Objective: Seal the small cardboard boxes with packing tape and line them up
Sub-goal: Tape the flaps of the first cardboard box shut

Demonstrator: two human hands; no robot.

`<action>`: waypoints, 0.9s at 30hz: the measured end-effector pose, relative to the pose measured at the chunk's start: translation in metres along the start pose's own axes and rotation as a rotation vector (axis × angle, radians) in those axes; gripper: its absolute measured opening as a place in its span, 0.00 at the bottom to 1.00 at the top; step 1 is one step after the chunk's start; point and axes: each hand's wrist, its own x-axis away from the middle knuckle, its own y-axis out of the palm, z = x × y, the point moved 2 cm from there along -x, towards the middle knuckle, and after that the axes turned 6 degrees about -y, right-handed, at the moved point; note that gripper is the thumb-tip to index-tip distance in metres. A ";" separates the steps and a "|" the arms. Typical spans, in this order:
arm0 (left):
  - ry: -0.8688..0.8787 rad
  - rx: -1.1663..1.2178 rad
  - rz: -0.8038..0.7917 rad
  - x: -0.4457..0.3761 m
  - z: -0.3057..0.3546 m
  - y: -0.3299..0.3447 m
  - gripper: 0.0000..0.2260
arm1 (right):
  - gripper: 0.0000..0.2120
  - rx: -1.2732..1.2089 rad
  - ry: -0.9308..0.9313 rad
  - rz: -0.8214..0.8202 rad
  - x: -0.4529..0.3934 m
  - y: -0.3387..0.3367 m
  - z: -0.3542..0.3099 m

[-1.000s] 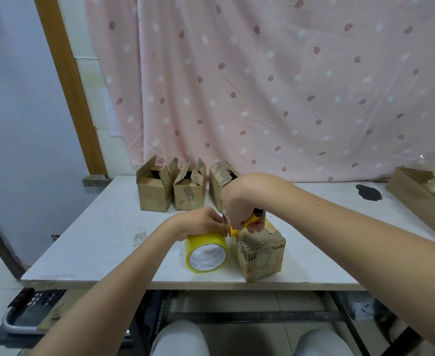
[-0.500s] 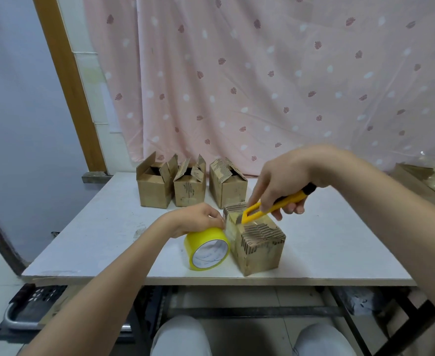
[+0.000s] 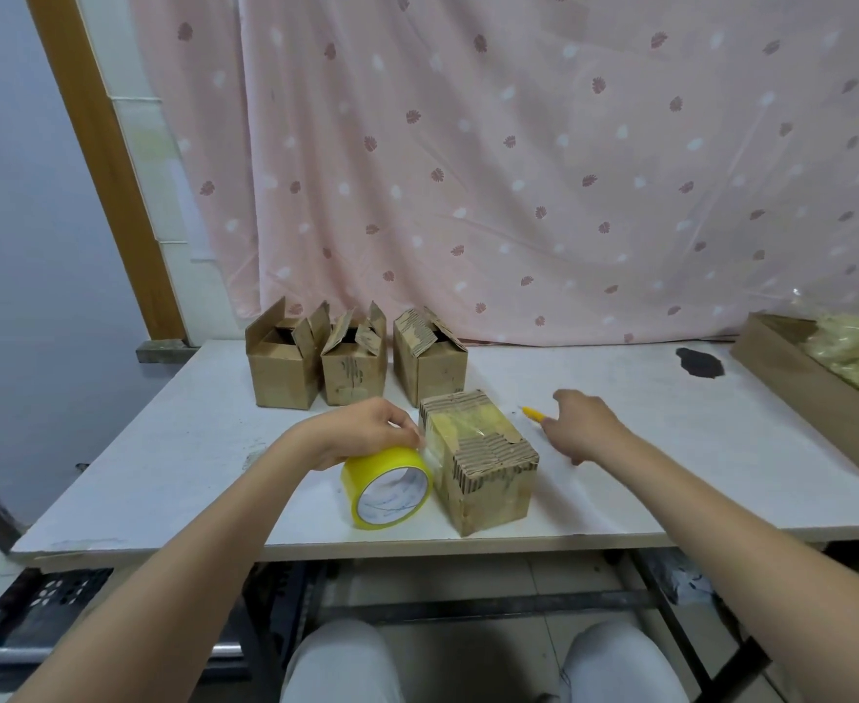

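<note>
Your left-hand fingers (image 3: 407, 432) are curled on the yellow tape roll (image 3: 388, 487), which touches the taped box (image 3: 478, 461) near the counter (image 3: 164, 449) front edge. Right hand (image 3: 584, 423): fingers loose, by the yellow cutter (image 3: 533, 412), prob. not gripping it. Press the tape end flat w/ your thumb, then move the box back to the row. Three boxes (image 3: 354, 362) behind have flaps up; contents hidden. The tray (image 3: 792, 367) at right holds pale crinkly stuff.

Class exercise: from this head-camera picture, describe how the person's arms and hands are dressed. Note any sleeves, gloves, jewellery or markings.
Both forearms are bare all the way to the picture's edge: no sleeves show. The left hand and right hand wear no gloves. No rings, watch, bracelets or markings are visible. The only clothing in view is pale grey trousers on the knees under the table.
</note>
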 end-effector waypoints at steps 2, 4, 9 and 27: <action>0.000 0.001 -0.005 0.001 0.001 0.000 0.06 | 0.08 0.072 -0.013 0.038 0.002 0.015 0.007; -0.001 0.006 -0.014 0.002 0.002 0.000 0.06 | 0.06 0.098 -0.024 0.056 0.003 0.028 0.010; -0.003 0.016 -0.024 0.003 0.001 -0.002 0.05 | 0.09 0.163 -0.028 0.047 0.003 0.039 0.013; -0.012 -0.080 -0.047 0.010 0.006 -0.013 0.05 | 0.22 0.155 -0.595 -0.076 0.023 0.040 -0.101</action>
